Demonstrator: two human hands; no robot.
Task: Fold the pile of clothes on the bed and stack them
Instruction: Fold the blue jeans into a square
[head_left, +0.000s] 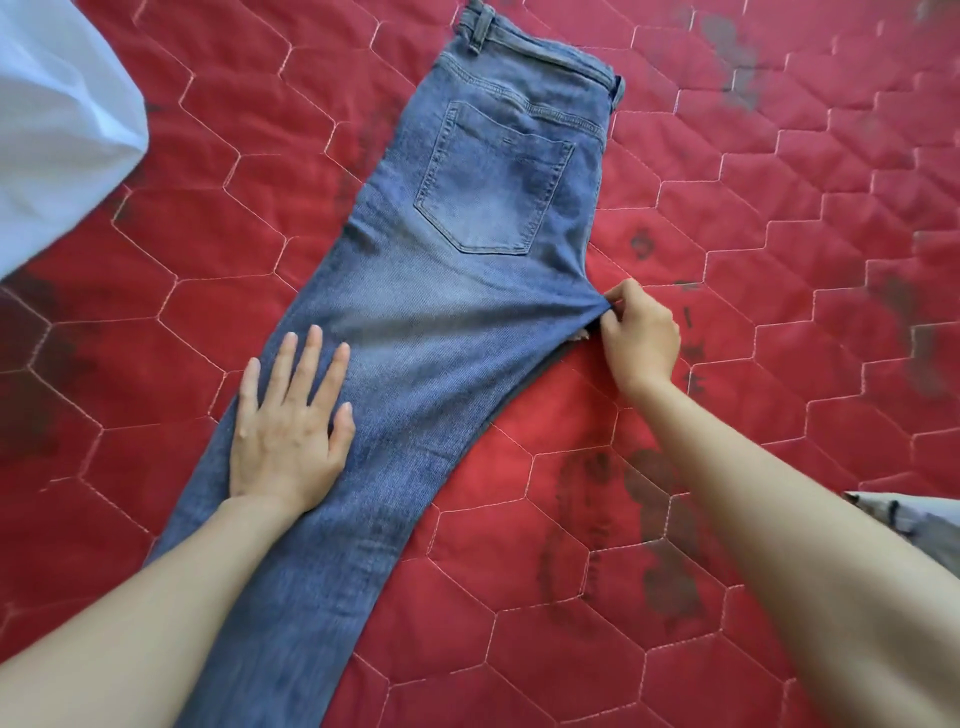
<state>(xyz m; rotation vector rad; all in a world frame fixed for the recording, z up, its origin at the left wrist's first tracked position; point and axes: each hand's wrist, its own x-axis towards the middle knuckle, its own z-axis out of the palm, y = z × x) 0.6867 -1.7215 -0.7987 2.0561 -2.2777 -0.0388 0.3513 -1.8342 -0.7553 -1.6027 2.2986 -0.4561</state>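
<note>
Bed: red quilt (727, 260) under jeans (467, 291) running 12 to 7 o'clock.
Left hand (291, 431): flat, pressing the leg.
Right hand (641, 338): pinching the crotch edge at 3 o'clock.

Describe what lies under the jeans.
The red quilted bedspread shows all around the jeans, so they rest on it. Anything directly beneath the denim is covered.

Blue jeans (457, 312) flat on red quilt (727, 260), left hand (291, 426) pressing, right hand (641, 338) pinching the crotch.
</note>
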